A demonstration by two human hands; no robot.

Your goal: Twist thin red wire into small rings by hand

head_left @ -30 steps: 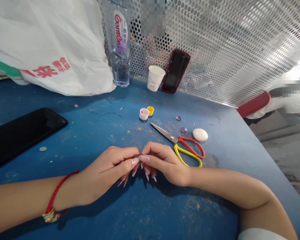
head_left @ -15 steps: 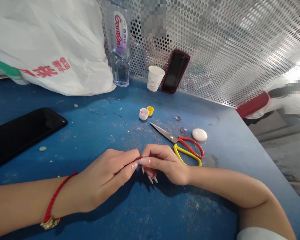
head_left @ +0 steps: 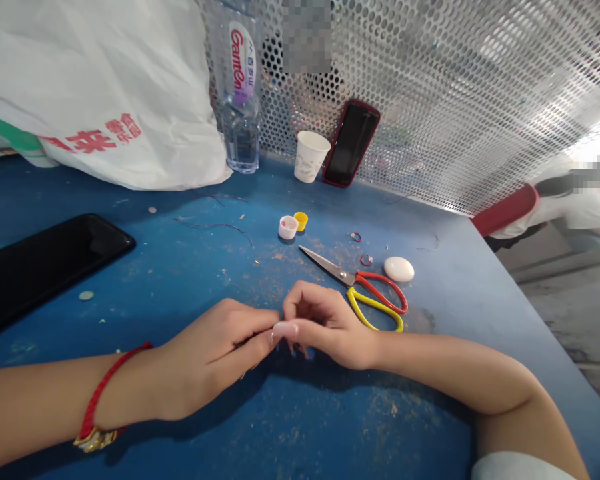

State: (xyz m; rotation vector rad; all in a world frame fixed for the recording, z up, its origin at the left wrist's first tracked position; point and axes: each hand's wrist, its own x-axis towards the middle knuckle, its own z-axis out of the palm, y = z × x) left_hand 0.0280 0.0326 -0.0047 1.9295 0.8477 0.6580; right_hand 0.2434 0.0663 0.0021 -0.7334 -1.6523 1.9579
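My left hand (head_left: 220, 360) and my right hand (head_left: 327, 323) meet fingertip to fingertip low over the blue table (head_left: 360, 427). Both are pinched closed on a thin red cord; a bit of it showed half a second ago, and the fingers now mostly cover it. Scissors (head_left: 344, 275) with one red and one yellow handle lie just beyond my right hand, blades pointing to the upper left. Two small dark red cord rings (head_left: 366, 260) rest past the scissors, beside a white oval object (head_left: 399, 269).
A white cap (head_left: 287, 228) with small bits inside touches a yellow cap (head_left: 301, 221). Behind stand a paper cup (head_left: 310, 159), a leaning phone (head_left: 351, 143), a water bottle (head_left: 243, 133) and a plastic bag (head_left: 150, 100). Another phone (head_left: 45, 270) lies left. Loose threads (head_left: 220, 227) lie mid-table.
My fingertips have shifted slightly at the pinch, and the red bit between them is now hidden. My right hand's lower fingers have curled further out of sight. The objects on the table stay put.
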